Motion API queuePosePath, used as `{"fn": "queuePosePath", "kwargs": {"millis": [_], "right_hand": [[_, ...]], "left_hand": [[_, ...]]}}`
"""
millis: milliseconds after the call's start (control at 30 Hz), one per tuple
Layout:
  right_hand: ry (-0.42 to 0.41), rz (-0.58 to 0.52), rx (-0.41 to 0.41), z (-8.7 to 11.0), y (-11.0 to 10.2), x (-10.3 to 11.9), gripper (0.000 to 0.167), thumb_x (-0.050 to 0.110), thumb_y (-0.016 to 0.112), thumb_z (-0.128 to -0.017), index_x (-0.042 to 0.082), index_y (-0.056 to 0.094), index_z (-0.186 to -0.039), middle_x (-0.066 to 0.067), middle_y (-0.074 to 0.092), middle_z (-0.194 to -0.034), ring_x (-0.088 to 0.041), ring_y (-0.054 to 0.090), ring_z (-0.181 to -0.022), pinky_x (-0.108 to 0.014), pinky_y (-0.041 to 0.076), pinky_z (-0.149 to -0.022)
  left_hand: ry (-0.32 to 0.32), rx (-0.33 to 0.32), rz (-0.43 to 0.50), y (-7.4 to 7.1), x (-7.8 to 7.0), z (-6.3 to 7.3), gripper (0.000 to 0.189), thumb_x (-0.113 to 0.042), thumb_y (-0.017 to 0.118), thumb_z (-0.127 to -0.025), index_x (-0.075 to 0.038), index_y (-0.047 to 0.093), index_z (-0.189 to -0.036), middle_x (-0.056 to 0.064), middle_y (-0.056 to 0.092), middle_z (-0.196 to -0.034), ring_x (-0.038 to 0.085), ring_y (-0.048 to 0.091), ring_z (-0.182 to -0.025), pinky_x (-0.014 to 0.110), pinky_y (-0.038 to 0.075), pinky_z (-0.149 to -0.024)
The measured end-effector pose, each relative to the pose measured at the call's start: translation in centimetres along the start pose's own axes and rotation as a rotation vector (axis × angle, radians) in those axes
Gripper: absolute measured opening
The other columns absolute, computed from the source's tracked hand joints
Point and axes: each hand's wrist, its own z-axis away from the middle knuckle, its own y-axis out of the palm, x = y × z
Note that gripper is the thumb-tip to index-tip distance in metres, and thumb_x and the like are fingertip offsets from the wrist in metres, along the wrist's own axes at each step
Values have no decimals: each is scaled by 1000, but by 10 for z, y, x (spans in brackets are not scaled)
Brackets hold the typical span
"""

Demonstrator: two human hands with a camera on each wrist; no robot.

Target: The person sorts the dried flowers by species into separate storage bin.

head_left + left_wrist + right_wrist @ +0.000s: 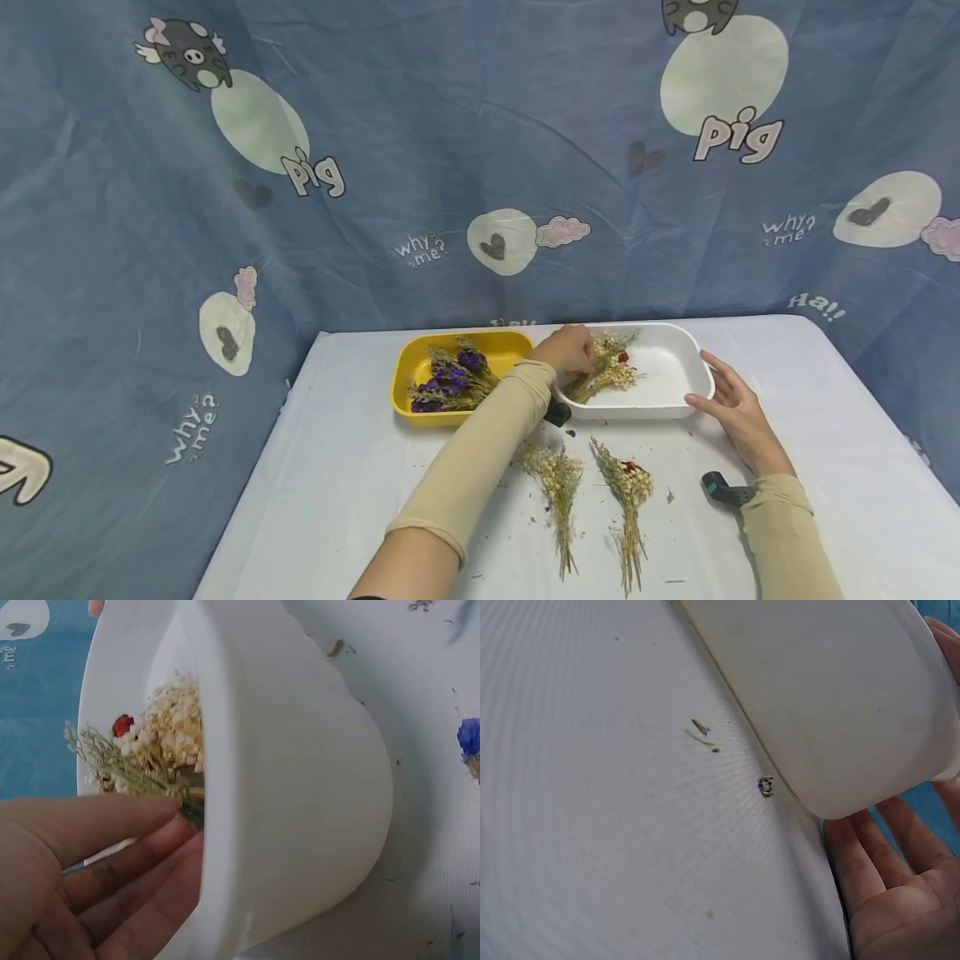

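My left hand (567,348) reaches over the left end of the white tray (663,412) and pinches a dried flower bunch (617,372) lying inside it. In the left wrist view, the fingertips of the left hand (127,881) meet at the green sprig beside cream blossoms (172,724) and a red flower (123,725). At the tray's right end, my right hand (738,412) holds its side, thumb at the front corner and fingers round the end. The right wrist view shows fingers of this hand (900,892) against the tray's outer wall (832,697).
A yellow tray (401,375) with purple dried flowers (450,379) stands left of the white one. In front, two more dried bunches (558,487) (628,492) lie on the white tablecloth (315,500) among scattered bits. A patterned blue curtain (420,150) hangs behind.
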Motion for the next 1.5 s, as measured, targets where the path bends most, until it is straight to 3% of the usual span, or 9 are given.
{"fn": "queuePosePath", "kwargs": {"millis": [100,233,367,567,733,1000,1100,1300,1500], "right_hand": [[0,-6,0,0,1,1,88,18,73,-98,32,20,-166,-18,20,-172,-33,30,-157,-1,44,-104],[5,-8,0,-1,1,0,88,18,73,-98,32,19,-166,-17,19,-173,-33,29,-158,-1,43,-105],[6,-9,3,0,1,-1,88,18,73,-98,33,20,-166,-16,19,-173,-31,29,-158,-2,43,-106],[-3,-16,2,0,1,-1,87,19,73,-98,33,22,-166,-15,22,-173,-13,39,-152,0,43,-103],[-4,-16,-1,0,1,-1,87,18,74,-97,33,22,-166,-14,22,-172,-16,38,-154,0,44,-103],[-9,-39,-2,0,1,-4,87,15,73,-97,30,22,-166,-13,20,-173,-16,34,-156,-2,42,-107],[-14,-32,5,0,1,-4,87,16,73,-98,30,21,-167,-14,18,-173,-21,31,-158,-3,41,-109],[-13,-10,2,0,1,-5,87,18,73,-98,31,20,-167,-14,19,-173,-22,33,-157,-2,42,-108],[-8,-17,-2,-1,-1,-4,87,17,74,-97,32,22,-166,-13,23,-172,-9,41,-150,-1,44,-103]], "left_hand": [[-3,16,20,2,-1,0,2,-5,76,-91,-6,77,-90,3,73,-86,15,67,-68,21,58,-59],[0,32,29,2,-2,2,8,-6,75,-93,-4,79,-100,5,74,-88,18,72,-76,24,64,-66],[10,39,19,0,-4,7,7,-8,74,-95,-4,78,-98,3,69,-80,19,71,-76,25,64,-68],[50,45,56,-7,-4,15,11,-7,71,-97,0,78,-99,7,67,-77,24,72,-80,29,66,-71],[77,33,80,-9,-1,19,11,-8,70,-97,-4,80,-100,7,73,-86,26,74,-86,28,66,-70],[167,-2,77,-9,15,22,11,-12,70,-99,-7,79,-97,5,76,-92,20,73,-79,22,62,-64],[183,-30,100,-12,19,29,12,-12,69,-99,-6,79,-98,6,77,-91,17,71,-77,21,60,-63],[212,-78,157,-15,23,51,12,-14,71,-99,-5,78,-100,6,77,-93,28,75,-84,21,61,-62],[218,-126,147,-14,28,79,10,-20,72,-99,-13,79,-97,1,77,-95,15,71,-84,19,58,-69]]}}
